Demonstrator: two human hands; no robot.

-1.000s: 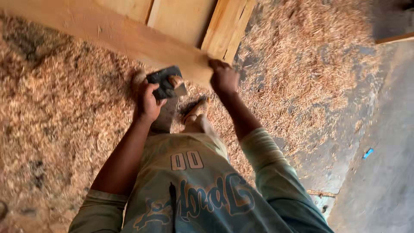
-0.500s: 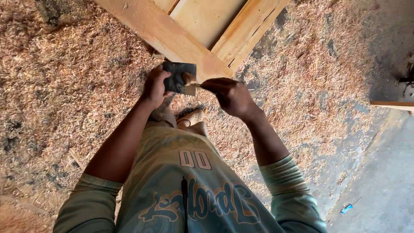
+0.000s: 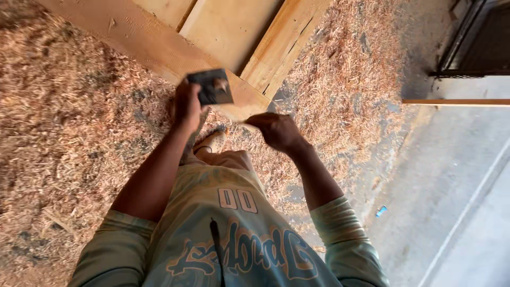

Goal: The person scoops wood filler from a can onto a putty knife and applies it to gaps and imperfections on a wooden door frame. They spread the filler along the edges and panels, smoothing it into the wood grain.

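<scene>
dark flat block (image 3: 211, 86) sits over the near corner of the wooden planks (image 3: 234, 32) | left hand (image 3: 187, 105) fingers wrapped tight round its left edge | right hand (image 3: 276, 130) curled closed just right, below that corner | sawdust floor (image 3: 69, 133) surrounds the planks

- One view only, from the person's head, facing steeply down along the chest and arms.
- Both hands sit near mid-frame, close to the lens.
- Beyond them lie wooden boards (image 3: 228, 32) at top and a sawdust floor (image 3: 64, 133).
</scene>
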